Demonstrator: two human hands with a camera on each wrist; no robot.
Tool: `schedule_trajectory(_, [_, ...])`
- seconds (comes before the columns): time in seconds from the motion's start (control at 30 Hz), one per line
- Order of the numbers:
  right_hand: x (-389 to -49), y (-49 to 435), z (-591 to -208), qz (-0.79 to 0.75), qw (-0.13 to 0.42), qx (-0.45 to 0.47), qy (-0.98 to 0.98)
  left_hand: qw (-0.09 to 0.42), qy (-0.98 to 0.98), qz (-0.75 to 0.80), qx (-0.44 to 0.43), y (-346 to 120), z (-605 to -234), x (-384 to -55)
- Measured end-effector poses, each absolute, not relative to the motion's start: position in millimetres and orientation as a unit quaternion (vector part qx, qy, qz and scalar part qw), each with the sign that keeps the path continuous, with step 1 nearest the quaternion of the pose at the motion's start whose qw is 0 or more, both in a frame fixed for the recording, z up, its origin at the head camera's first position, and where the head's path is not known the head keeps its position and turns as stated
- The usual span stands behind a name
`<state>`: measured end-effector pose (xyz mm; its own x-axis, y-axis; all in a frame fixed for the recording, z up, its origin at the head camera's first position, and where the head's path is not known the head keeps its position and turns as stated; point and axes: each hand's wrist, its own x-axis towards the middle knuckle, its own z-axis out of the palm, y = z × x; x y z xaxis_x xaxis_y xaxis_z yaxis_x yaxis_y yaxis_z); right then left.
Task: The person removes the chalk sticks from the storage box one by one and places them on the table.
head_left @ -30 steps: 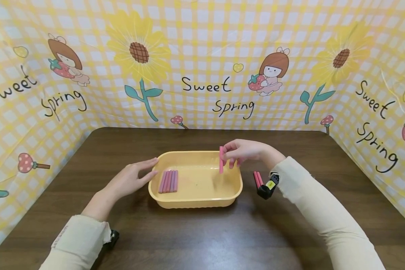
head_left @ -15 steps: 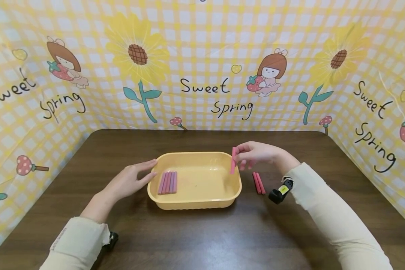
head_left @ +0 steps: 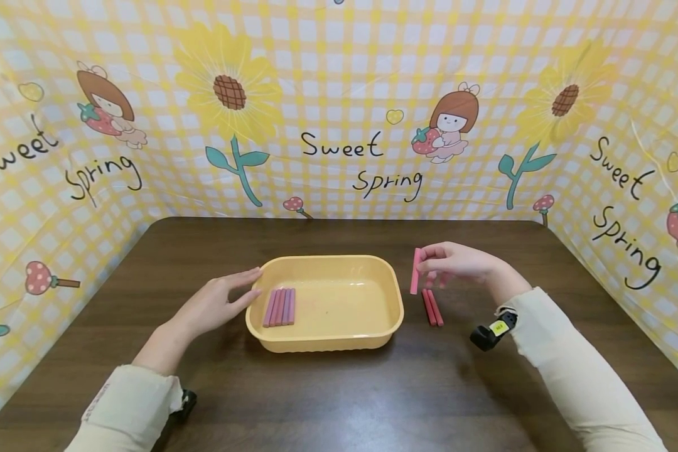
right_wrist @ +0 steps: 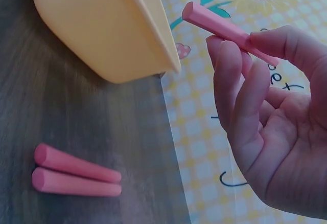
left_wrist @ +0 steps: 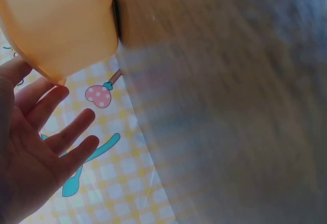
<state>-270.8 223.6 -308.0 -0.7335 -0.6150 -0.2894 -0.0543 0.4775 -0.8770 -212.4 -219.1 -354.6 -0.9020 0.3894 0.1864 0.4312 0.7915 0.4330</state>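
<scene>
My right hand (head_left: pixel 457 260) pinches a pink stick of chalk (head_left: pixel 415 271) between thumb and fingers, above the table just right of the yellow plastic basin (head_left: pixel 328 344). In the right wrist view the held chalk (right_wrist: pixel 217 23) slants past the fingertips. Below that hand, two darker pink chalk sticks (head_left: pixel 432 307) lie side by side on the table. Several purplish chalk sticks (head_left: pixel 279 307) form a row inside the basin, at its left end. My left hand (head_left: pixel 217 304) touches the basin's left rim, its fingers extended; the left wrist view shows them at the rim (left_wrist: pixel 59 81).
The dark wooden table (head_left: pixel 328 402) is bounded at the back and sides by a yellow checked cloth (head_left: pixel 339 81) printed with flowers and figures. A black wrist camera (head_left: pixel 494 331) hangs under the right wrist, close to the two loose chalk sticks.
My right hand has moved right with the pink chalk, from over the basin to beyond its right rim. The two chalk sticks on the table show fully. My left hand stays on the rim.
</scene>
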Motion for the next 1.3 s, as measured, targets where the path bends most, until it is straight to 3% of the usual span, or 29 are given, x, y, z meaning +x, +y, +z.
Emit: schedule_trajectory(1.3, [-254,281,-356,-0.448,0.306,-0.113,0.832,0.043,-0.946,-0.237,-0.215,-220,-356,-213])
